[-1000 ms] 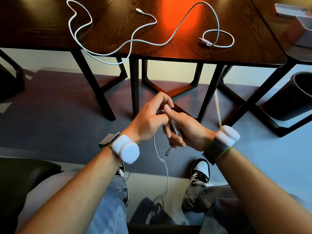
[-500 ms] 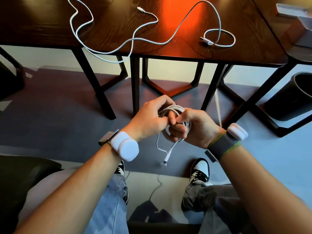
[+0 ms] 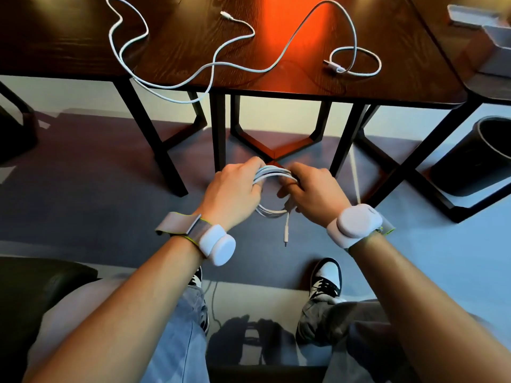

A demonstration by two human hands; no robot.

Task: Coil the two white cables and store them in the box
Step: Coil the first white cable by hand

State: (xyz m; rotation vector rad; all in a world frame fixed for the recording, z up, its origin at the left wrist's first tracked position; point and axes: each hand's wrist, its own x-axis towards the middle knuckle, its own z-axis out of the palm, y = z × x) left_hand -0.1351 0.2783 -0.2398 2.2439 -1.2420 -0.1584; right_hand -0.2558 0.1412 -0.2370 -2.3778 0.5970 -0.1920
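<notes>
Left hand (image 3: 235, 189) and right hand (image 3: 315, 190) each curl round opposite sides of the first white cable (image 3: 272, 172). It is gathered into a tight coil in the air just below the counter's (image 3: 401, 78) front edge, with its plug end (image 3: 286, 233) dangling toward the floor. Coiling number one looks all but done, I'd say; next comes tucking that tail and carrying the bundle to what seems to be the box (image 3: 464, 15) at far right, while the second white cable (image 3: 212, 74) sprawls uncoiled on the counter.
</notes>
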